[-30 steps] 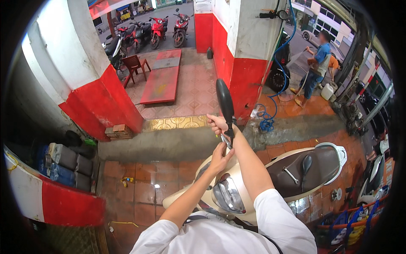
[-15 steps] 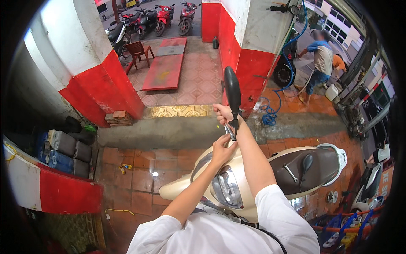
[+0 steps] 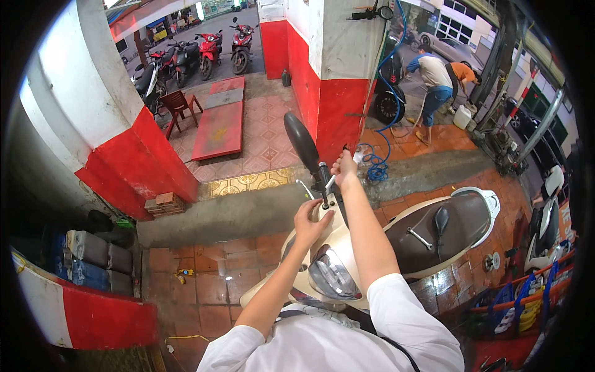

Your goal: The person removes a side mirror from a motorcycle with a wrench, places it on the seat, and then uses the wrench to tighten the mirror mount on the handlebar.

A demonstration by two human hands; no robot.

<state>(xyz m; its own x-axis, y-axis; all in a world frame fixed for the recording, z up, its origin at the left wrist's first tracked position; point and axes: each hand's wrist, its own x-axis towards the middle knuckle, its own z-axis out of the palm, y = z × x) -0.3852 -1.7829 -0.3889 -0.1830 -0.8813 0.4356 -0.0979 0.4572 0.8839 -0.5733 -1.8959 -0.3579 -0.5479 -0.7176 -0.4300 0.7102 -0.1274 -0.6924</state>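
A cream scooter (image 3: 356,248) with a brown seat stands close in front of me. Its black rear-view mirror (image 3: 301,141) rises on a stem from the far side of the handlebar, tilted left. At the foot of that stem, my left hand (image 3: 310,223) has its thumb and fingertips round the base. Farther out and to the right, my right hand (image 3: 345,166) is closed, with a slim silver wrench (image 3: 330,183) running from it toward the stem. On the seat lie a second wrench (image 3: 420,239) and another black mirror (image 3: 440,219).
A red-and-white pillar (image 3: 338,105) stands beyond the handlebar, with a coiled blue hose (image 3: 376,164) beside it. Two people (image 3: 437,77) bend near a black wheel at the upper right. A red ramp (image 3: 218,133), a chair (image 3: 178,105) and grey canisters (image 3: 90,248) are leftward.
My right hand has swung outward, away from my left hand. The mirror now leans more to the left. The whole view has shifted, so the surroundings sit lower and farther left.
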